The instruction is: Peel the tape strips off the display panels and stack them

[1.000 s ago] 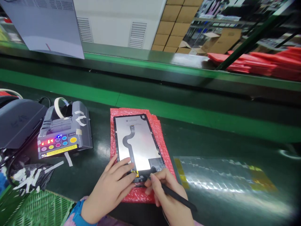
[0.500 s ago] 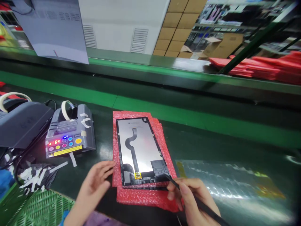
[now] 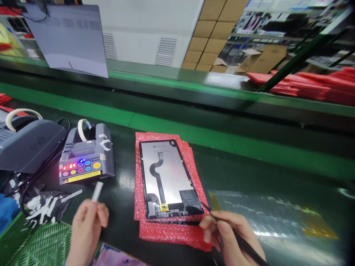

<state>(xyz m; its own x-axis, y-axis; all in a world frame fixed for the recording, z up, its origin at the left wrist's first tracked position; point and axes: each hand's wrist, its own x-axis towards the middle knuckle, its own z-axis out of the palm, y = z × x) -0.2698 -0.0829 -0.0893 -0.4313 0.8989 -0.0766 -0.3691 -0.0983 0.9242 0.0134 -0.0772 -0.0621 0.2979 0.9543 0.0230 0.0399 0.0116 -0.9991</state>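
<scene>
A tablet display panel (image 3: pixel 166 177) lies back side up on red bubble wrap (image 3: pixel 169 231), its dark flex cable curving down the silver back to a yellow tab. My left hand (image 3: pixel 87 225) is at the lower left, fingers pinched on a short white strip of tape (image 3: pixel 97 191) just below the tape dispenser. My right hand (image 3: pixel 229 232) is closed round a thin black stylus-like tool (image 3: pixel 244 244), whose tip rests at the panel's lower right corner.
A grey automatic tape dispenser (image 3: pixel 87 157) with lit display and coloured buttons stands left of the panel. Cut tape strips (image 3: pixel 41 205) lie on a dark bag, a green basket (image 3: pixel 41 244) below. A clear bubble bag (image 3: pixel 271 218) lies to the right. A conveyor's green edge (image 3: pixel 222 138) runs behind.
My left hand left the panel's lower edge, moved left to the dispenser and now pinches a tape strip. My right hand with the tool drew back slightly to the right.
</scene>
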